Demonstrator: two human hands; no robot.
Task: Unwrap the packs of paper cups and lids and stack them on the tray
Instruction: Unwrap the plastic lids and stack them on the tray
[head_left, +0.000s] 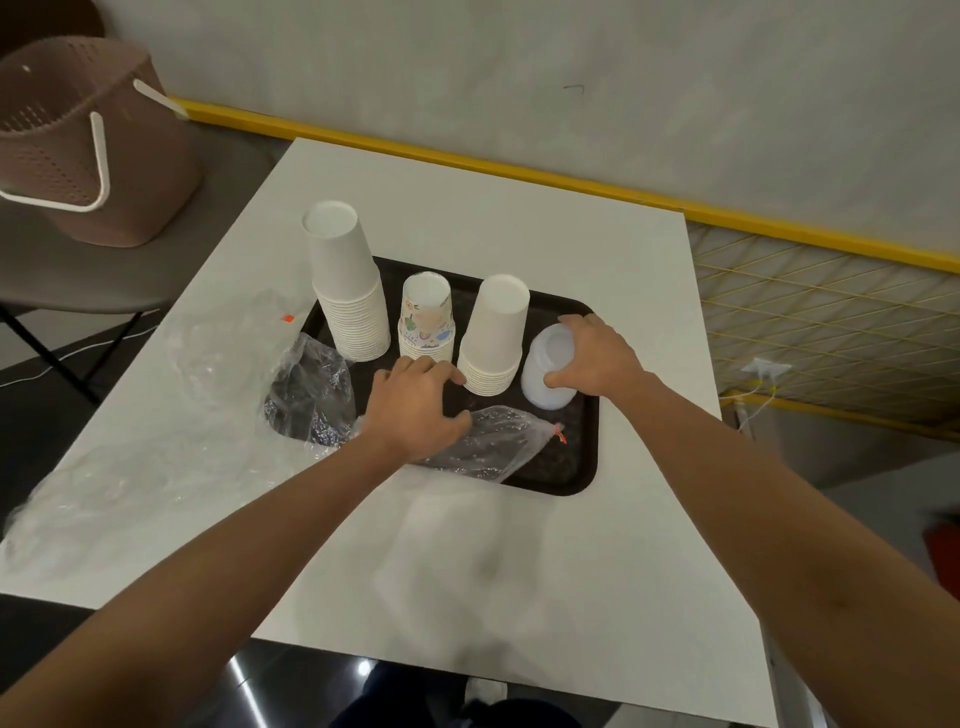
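A black tray (582, 467) lies on the white table. Three upside-down cup stacks stand on it: a tall white stack (345, 283) at the left, a short patterned stack (426, 317) in the middle, a white stack (493, 335) to its right. My right hand (597, 356) grips a stack of translucent lids (545, 369) standing at the tray's right side. My left hand (415, 405) lies over a clear plastic wrapper (498, 441) on the tray's front, its fingers curled down onto it; whether it grips the wrapper is unclear.
More empty clear wrappers lie at the left: one crumpled over the tray's left edge (306, 395), others spread on the table (130, 483). A brown perforated basket (78, 145) stands on a chair at the far left. A yellow rail and wire mesh (831, 332) run behind the table.
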